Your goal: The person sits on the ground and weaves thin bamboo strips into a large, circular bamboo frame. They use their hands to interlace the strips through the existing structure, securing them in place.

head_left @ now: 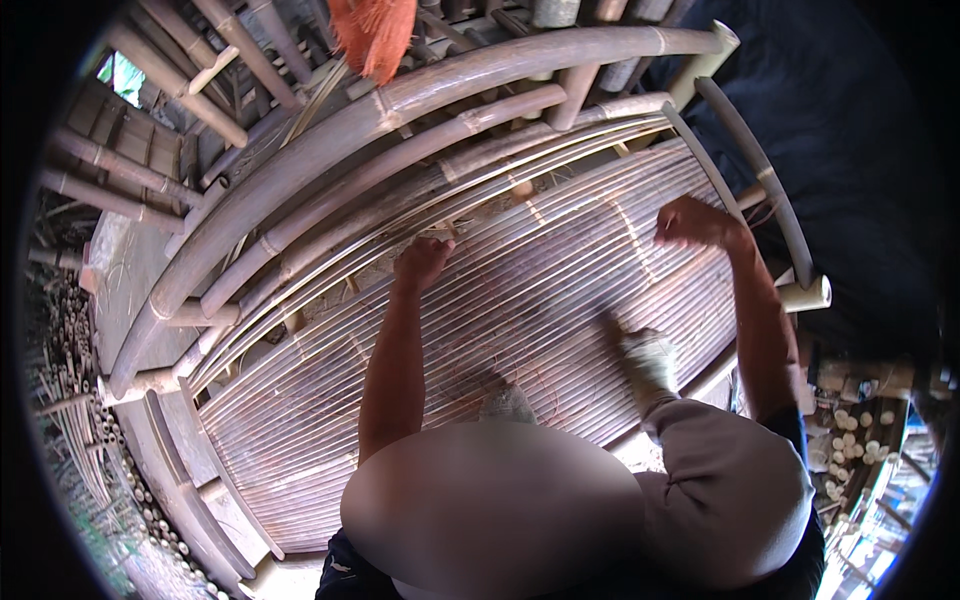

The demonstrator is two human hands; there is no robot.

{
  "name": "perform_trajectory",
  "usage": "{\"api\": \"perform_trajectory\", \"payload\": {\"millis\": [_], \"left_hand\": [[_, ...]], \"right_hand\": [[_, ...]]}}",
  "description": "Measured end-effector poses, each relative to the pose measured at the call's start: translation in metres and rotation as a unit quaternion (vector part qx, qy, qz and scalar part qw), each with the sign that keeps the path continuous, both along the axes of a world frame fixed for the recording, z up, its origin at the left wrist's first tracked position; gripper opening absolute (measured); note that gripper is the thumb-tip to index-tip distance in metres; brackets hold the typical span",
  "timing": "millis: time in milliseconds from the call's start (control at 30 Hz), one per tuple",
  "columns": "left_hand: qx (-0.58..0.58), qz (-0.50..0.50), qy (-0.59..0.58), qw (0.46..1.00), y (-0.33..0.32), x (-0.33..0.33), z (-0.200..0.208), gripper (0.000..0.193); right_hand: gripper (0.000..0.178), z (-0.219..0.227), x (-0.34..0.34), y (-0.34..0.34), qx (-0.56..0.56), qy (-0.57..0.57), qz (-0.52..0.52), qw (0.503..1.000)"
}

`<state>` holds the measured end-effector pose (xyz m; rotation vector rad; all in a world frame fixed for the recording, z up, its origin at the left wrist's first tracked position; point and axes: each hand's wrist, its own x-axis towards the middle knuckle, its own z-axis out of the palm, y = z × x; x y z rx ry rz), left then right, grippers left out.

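Under both hands lies the slatted seat (480,300) of a bamboo bench, made of thin parallel strips. My left hand (423,262) is closed like a fist above the seat's far edge, near the bench's curved bamboo rails. Farther right, my right hand (692,222) is also closed, near the seat's right end. Whatever either hand grips, if anything, is too small or hidden to make out. One of my feet, in a light covering (648,360), rests on the slats between my arms. Thin reddish strands (548,392) lie on the strips nearby.
A thick curved bamboo rail (500,65) arches along the far side. Bamboo armrests (765,180) bound the right end. An orange fibrous bundle (375,35) hangs at the top. Cut bamboo poles are stacked at left (70,350) and right (858,435). Dark cloth (850,150) covers the far right.
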<state>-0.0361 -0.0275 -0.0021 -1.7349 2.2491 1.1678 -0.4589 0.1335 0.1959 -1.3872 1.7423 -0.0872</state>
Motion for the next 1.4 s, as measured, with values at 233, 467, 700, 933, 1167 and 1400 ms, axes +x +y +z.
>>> {"api": "perform_trajectory", "payload": {"millis": [233,467,700,933,1167,1400], "left_hand": [[-0.083,0.005,-0.011,0.996,0.0,0.001,-0.015,0.062],[-0.014,0.027,0.0,1.0,-0.003,0.011,-0.001,0.053],[-0.024,0.037,-0.019,0.999,0.0,0.032,-0.017,0.044],[-0.015,0.059,-0.019,0.998,-0.007,0.024,-0.043,0.035],[0.007,0.167,-0.165,0.972,-0.01,-0.048,0.009,0.034],[-0.324,0.113,0.18,0.922,0.033,0.024,-0.013,0.025]], "right_hand": [[0.023,0.157,-0.128,0.057,-0.302,-0.228,-0.231,0.897],[0.027,0.095,-0.154,-0.02,-0.532,-0.246,-0.239,0.774],[0.018,-0.115,0.178,-0.142,-0.238,0.066,0.131,0.96],[0.013,-0.161,0.263,-0.172,0.233,-0.233,0.041,0.943],[0.017,-0.162,0.232,-0.178,0.255,-0.283,0.022,0.924],[0.038,-0.069,0.183,-0.151,-0.034,-0.136,0.142,0.98]]}}
